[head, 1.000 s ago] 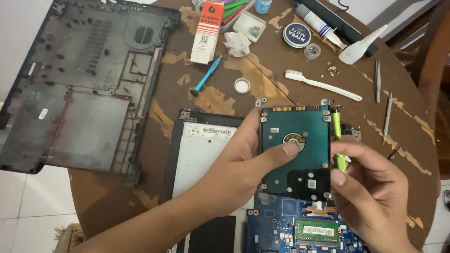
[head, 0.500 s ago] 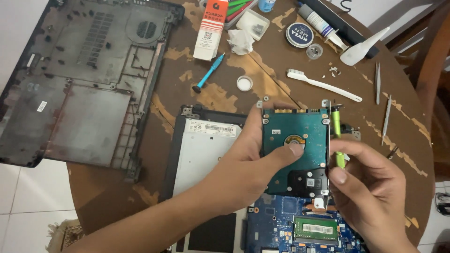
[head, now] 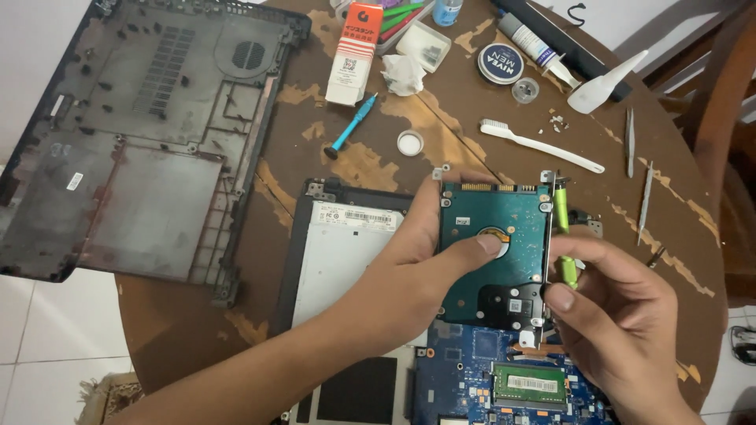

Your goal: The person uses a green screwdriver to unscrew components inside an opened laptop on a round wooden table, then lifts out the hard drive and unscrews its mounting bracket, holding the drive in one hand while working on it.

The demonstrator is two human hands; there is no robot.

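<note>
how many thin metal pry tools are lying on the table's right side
3: one metal tool upright right of the white toothbrush, a longer one below-right, and a short dark one nearer the right hand. Others may be hidden.

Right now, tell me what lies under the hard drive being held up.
Under the hard drive, held by the left hand, the blue motherboard and a green memory module show below its edge. Whatever sits directly beneath is covered.

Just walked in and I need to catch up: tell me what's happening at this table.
A person is working on an opened laptop on a round wooden table. The left hand holds a hard drive in its metal bracket, circuit side up, above the laptop. The right hand holds a green screwdriver at the bracket's right edge. The removed bottom cover lies to the left; a white toothbrush and tweezers lie beyond.
</note>
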